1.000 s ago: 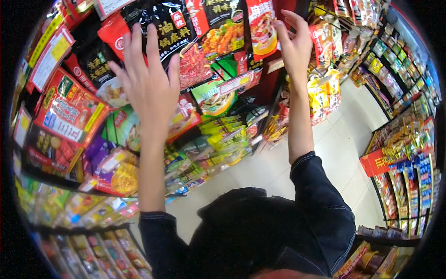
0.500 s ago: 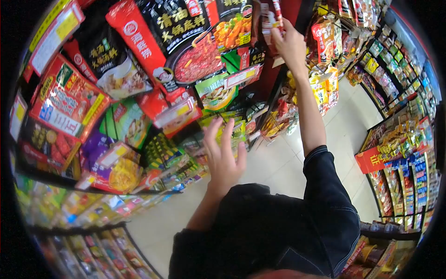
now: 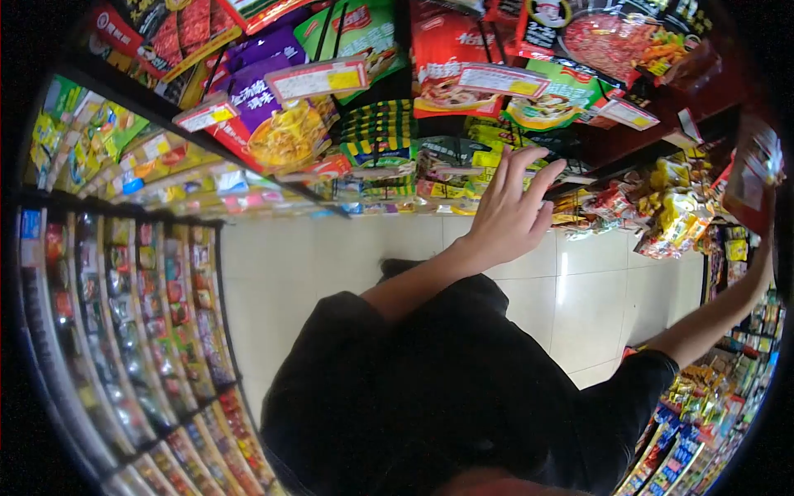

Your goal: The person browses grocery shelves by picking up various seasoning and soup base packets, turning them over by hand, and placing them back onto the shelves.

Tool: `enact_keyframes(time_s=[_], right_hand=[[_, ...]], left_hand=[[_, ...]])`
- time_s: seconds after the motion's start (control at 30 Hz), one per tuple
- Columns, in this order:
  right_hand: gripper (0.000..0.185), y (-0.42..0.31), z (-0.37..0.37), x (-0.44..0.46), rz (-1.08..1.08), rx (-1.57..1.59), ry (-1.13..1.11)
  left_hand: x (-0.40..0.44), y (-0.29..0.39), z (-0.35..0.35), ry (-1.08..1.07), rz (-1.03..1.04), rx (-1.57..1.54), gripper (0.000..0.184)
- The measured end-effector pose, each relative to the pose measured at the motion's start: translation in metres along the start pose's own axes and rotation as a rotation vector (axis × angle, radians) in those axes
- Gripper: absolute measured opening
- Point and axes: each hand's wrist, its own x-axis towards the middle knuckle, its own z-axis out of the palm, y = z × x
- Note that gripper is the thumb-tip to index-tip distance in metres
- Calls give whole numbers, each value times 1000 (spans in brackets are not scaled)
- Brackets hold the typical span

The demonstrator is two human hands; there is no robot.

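My left hand [image 3: 513,207] is raised with its fingers apart and slightly bent, in front of the lower shelf edge beside small yellow-green packets [image 3: 488,157]. It holds nothing. At the far right, my right arm stretches out to a red and clear plastic package [image 3: 754,169]; the fingers of my right hand are hidden behind or beside it. Above my left hand hangs a green pouch [image 3: 554,97] behind a price tag [image 3: 503,80]. A black and red pouch [image 3: 608,37] hangs higher up.
Purple pouches [image 3: 269,112] and a striped green pack [image 3: 376,136] hang at upper left. Yellow snack bags [image 3: 678,211] stick out at the right, over the tiled floor [image 3: 347,256]. Stocked shelves [image 3: 141,306] stand at lower left.
The view has swung, so the hanging pouches sit higher. My left hand has come away from the pouches and moved right. My right hand has gone far right, and a package is now at it.
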Motion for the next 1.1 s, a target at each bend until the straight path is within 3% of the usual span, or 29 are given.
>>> enact_keyframes(time_s=[0.27,0.47,0.5,0.57,0.6,0.67,0.73,0.77,0.87,0.9,0.93,1.1], right_hand=[[43,-16,-39,-44,-49,-152,-22],[41,-15,-69,-152,-95,-229,-157],[40,-12,-72,-179,-31,-197,-195],[39,-16,-67,-240,512,159,-165],[34,-54,-42,-267,420,30,-130],[30,-109,9,-304,339,168,-51],[29,-80,27,-345,303,269,-199],[29,-86,50,-360,366,209,-245],[39,-172,151,-360,400,277,-396],[41,-194,177,-360,316,312,-424],[43,-188,205,-373,98,153,-426],[44,-206,283,-391,-79,185,-483]], left_hand=[[-2,-9,0,-36,-58,-30,57],[-5,-12,5,-15,-65,-107,53],[-7,-11,4,-20,-66,-110,52],[-10,-6,1,-98,-104,-249,51],[-11,-4,-4,-133,-126,-312,51],[-5,3,-16,-253,-217,-526,48],[-2,9,-21,-336,-377,-906,49],[2,5,-21,-421,-379,-995,60],[15,-3,-33,-624,-628,-948,75],[17,-12,-35,-663,-665,-880,83],[15,-24,-39,-693,-691,-828,84],[4,-45,-65,-514,-602,-378,54]])
